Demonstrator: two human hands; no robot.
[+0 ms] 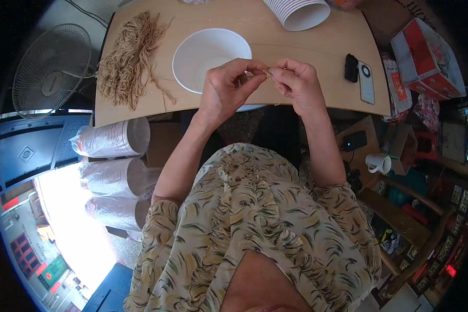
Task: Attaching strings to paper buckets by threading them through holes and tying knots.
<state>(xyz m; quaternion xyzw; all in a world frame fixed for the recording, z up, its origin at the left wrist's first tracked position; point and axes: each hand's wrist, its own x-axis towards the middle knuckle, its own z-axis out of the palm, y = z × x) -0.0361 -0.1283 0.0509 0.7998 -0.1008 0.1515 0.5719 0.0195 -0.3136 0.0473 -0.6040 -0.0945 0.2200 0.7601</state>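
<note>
My left hand [228, 85] and my right hand [296, 83] meet above the near edge of a wooden table [317, 49]. Both pinch a thin tan strand [268, 73] between their fingertips. Just behind the hands stands a white empty bowl [205, 54]. A heap of the same tan stringy fibres [129, 60] lies on the table's left part, well away from both hands.
A stack of white ribbed cups [299, 11] lies at the table's back. A phone [366, 81] and a small black object [351, 67] rest at the right. Wrapped cup stacks [112, 138] lie left below the table, with a fan [51, 70] beyond. A red-and-white box [426, 52] and a mug [379, 163] are at the right.
</note>
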